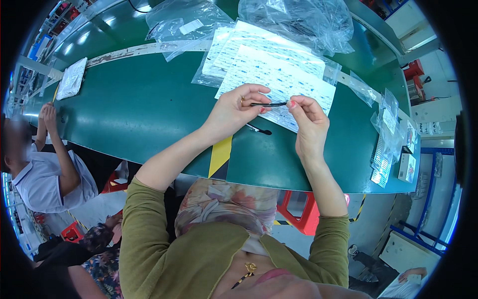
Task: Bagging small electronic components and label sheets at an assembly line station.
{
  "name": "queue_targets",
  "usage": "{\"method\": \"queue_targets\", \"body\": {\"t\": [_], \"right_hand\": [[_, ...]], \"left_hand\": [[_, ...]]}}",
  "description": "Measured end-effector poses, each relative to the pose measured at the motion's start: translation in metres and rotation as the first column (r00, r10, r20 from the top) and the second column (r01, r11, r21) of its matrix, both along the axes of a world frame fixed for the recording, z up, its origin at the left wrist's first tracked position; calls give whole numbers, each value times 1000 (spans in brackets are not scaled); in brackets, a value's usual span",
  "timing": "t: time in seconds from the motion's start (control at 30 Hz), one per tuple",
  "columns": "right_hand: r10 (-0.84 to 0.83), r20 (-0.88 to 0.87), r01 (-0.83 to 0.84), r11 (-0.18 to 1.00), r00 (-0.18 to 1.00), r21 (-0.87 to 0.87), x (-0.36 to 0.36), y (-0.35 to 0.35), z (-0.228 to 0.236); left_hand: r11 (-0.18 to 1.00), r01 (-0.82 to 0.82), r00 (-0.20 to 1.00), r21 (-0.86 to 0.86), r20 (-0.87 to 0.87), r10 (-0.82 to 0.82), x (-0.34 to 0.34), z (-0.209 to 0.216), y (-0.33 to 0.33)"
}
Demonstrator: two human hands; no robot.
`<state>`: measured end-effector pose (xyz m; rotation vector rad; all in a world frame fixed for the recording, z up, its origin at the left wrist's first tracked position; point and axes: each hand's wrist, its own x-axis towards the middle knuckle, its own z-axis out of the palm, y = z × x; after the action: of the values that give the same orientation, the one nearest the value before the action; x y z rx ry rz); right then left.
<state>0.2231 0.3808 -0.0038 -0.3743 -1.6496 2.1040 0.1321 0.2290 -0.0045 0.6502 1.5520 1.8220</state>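
A thin, short black strip is stretched level between my two hands, above the printed sheets. My left hand pinches its left end, a ring showing on one finger. At the other end, my right hand grips it between thumb and forefinger, the other fingers curled. What kind of part the strip is I cannot make out. Just below my hands, a second slim black piece with a pale section lies on the green table. White sheets with blue print are spread behind my hands, partly hidden by them.
Clear plastic bags heap up behind the sheets. More bagged parts and a small box sit at the right edge. Yellow-black tape marks the near edge. A co-worker sits at left by a white package. A red stool stands below.
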Motion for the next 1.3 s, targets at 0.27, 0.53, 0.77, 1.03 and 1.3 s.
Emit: {"method": "queue_targets", "body": {"t": [0.27, 0.53, 0.77, 1.03, 1.3], "right_hand": [[-1, -47, 0, 999, 999, -33, 0, -1, 0], [27, -55, -27, 1000, 998, -10, 2, -4, -2], [0, -108, 16, 989, 994, 148, 3, -7, -1], [22, -304, 180, 764, 953, 620, 1, -6, -5], [7, -267, 126, 870, 964, 477, 2, -11, -4]], "left_hand": [[999, -48, 987, 25, -155, 51, 4, -6, 1], [996, -61, 970, 62, -230, 74, 8, -7, 2], [990, -84, 996, 115, 32, 81, 3, -4, 3], [993, -85, 966, 87, 252, 61, 3, -1, -2], [980, -162, 971, 116, 195, 138, 6, -2, 1]]}}
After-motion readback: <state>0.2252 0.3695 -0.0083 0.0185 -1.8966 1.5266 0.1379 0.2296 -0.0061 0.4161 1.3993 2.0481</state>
